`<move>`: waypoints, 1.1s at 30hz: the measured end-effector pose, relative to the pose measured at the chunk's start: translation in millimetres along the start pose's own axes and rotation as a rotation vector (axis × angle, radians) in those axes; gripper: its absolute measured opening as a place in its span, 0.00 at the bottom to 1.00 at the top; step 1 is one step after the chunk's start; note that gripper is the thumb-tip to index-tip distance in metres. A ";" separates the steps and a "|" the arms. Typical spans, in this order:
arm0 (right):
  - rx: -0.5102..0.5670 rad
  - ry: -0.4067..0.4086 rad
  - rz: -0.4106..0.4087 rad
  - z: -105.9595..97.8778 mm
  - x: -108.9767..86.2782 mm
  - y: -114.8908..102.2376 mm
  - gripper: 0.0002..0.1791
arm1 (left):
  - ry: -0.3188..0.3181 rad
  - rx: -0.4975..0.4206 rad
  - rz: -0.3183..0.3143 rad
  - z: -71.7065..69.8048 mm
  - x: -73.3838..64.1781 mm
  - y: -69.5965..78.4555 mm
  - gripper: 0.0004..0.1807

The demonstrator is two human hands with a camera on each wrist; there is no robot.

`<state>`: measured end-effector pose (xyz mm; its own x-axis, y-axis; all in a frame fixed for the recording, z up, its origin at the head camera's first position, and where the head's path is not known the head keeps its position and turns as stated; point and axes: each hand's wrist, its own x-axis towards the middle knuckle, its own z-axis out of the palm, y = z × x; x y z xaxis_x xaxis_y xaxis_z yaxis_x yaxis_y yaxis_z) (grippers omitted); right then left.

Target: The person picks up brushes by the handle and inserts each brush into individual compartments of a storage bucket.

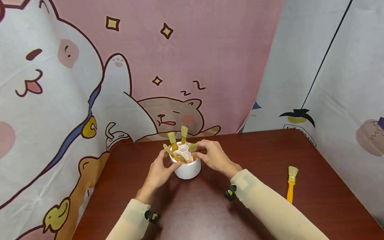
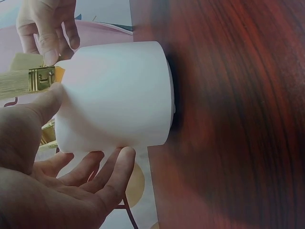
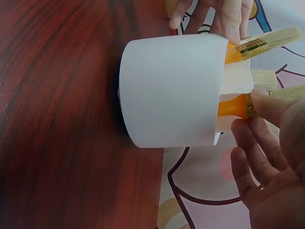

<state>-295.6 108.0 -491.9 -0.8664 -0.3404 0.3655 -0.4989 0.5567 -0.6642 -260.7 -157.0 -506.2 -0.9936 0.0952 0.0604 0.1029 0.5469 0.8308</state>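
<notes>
A white round brush holder (image 1: 187, 171) with a divided insert stands toward the back of the table, bristles upward out of it. My left hand (image 1: 158, 170) grips its left side, with the thumb at the rim and the fingers along the wall, as the left wrist view shows. On the other side, my right hand (image 1: 214, 155) pinches a paintbrush (image 3: 232, 108) between thumb and fingers near its metal band; its orange handle goes down into the holder. Several other paintbrushes stand in the compartments, among them one upright brush (image 1: 184, 133) at the back. The handles' lower ends are hidden by the wall.
Another paintbrush (image 1: 291, 183) with an orange handle lies on the dark red wooden table (image 1: 192, 216) at the right, beyond my right forearm. A cartoon-printed cloth (image 1: 208, 59) hangs behind the table's back edge and along its sides.
</notes>
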 end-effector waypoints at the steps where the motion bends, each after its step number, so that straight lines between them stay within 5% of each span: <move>1: -0.005 -0.008 -0.004 -0.2 -0.5 0.7 0.08 | -0.001 0.000 0.000 0.0 0.1 0.2 0.47; 21: -0.015 -0.058 -0.025 -9.6 -11.5 11.4 0.16 | -0.008 0.007 0.002 -1.3 2.6 1.7 0.49; 33: -0.072 -0.063 -0.018 -40.9 -26.3 5.9 0.21 | -0.011 0.041 0.009 -1.4 -3.1 6.7 0.50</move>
<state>-276.7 151.2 -478.7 -0.8553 -0.3966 0.3333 -0.5165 0.6025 -0.6084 -257.0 -154.8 -500.0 -0.9922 0.1087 0.0615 0.1135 0.5794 0.8071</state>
